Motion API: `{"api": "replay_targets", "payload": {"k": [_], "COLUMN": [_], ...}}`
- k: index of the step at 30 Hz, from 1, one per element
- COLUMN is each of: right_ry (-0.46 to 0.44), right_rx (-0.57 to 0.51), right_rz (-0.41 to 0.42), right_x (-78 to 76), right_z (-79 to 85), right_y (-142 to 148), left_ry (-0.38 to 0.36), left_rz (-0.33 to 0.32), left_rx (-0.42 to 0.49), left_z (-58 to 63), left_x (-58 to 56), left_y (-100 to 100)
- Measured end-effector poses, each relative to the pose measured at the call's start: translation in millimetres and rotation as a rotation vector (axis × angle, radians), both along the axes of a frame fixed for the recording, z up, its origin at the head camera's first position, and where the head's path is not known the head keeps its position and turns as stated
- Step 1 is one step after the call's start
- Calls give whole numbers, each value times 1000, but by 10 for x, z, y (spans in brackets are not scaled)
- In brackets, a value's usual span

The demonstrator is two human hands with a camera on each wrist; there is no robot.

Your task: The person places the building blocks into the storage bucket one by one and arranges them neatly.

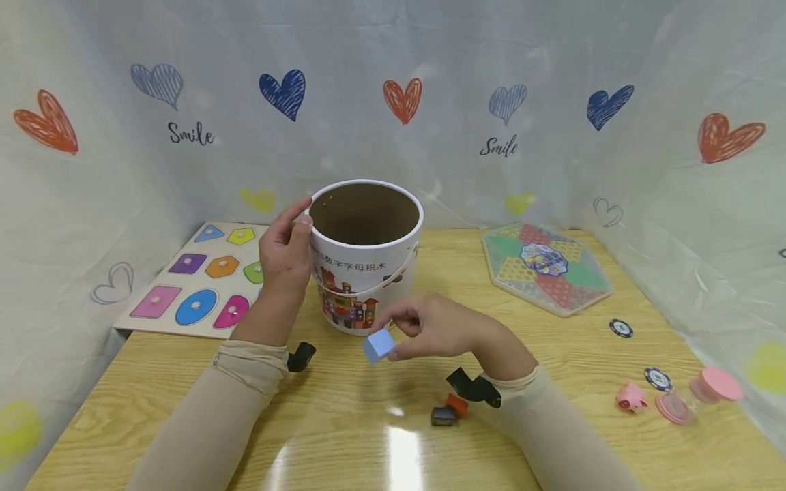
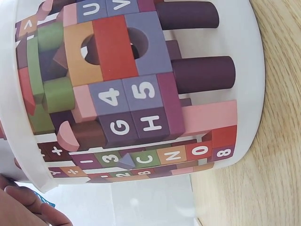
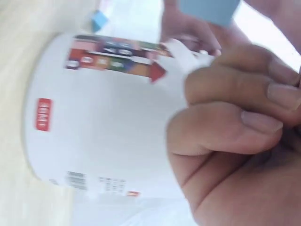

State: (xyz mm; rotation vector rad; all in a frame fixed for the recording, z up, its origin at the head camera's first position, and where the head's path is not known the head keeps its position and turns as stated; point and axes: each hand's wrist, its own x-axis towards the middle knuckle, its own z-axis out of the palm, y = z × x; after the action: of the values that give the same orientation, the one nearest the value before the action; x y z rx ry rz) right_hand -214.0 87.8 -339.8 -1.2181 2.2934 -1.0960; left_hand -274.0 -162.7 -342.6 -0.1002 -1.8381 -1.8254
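A white bucket (image 1: 362, 273) printed with pictures of toy blocks stands upright on the table, its mouth facing up. My left hand (image 1: 287, 249) grips the bucket's rim on its left side, thumb at the edge; in the left wrist view only some fingers (image 2: 28, 200) show beside the rim. Low in front of the bucket, my right hand (image 1: 439, 327) pinches a small light-blue block (image 1: 378, 345) between thumb and index finger. The right wrist view has the block (image 3: 209, 9) at its top edge, with the other fingers (image 3: 225, 122) curled. The bucket's floor is hidden.
A shape-puzzle board (image 1: 202, 279) lies left of the bucket. Under the right forearm sit a red block (image 1: 457, 405) and a dark block (image 1: 443, 416). Rightward are a hexagonal game board (image 1: 546, 266), poker chips (image 1: 621, 328), a pink pig figure (image 1: 631, 397) and a pink hourglass (image 1: 694, 395).
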Motion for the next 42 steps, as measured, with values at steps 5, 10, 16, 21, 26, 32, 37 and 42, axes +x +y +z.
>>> {"api": "replay_targets", "payload": {"k": [5, 10, 16, 21, 26, 32, 37, 42], "right_ry": [-14, -10, -22, -26, -22, 6, 19, -8], "right_rx": [-381, -719, -834, -836, -809, -741, -631, -440], "right_rz": [-118, -277, -468, -485, -476, -524, -478, -299], "right_x": [-66, -146, -226, -286, -332, -245, -189, -112], "right_z": [170, 293, 333, 293, 253, 264, 206, 67], "right_y": [-37, -102, -96, -95, -120, -31, 150, 405], "left_ry": [17, 12, -3, -18, -29, -36, -38, -45], "left_rz": [-2, -5, -23, -16, -15, -23, -18, 1], "left_rx": [4, 1, -2, -18, -11, -6, -25, -50], "left_z": [3, 1, 0, 66, 93, 179, 253, 273], "left_x": [-6, -3, -15, 24, 76, 207, 265, 283], "left_y": [-13, -10, 24, 44, 28, 76, 96, 81]}}
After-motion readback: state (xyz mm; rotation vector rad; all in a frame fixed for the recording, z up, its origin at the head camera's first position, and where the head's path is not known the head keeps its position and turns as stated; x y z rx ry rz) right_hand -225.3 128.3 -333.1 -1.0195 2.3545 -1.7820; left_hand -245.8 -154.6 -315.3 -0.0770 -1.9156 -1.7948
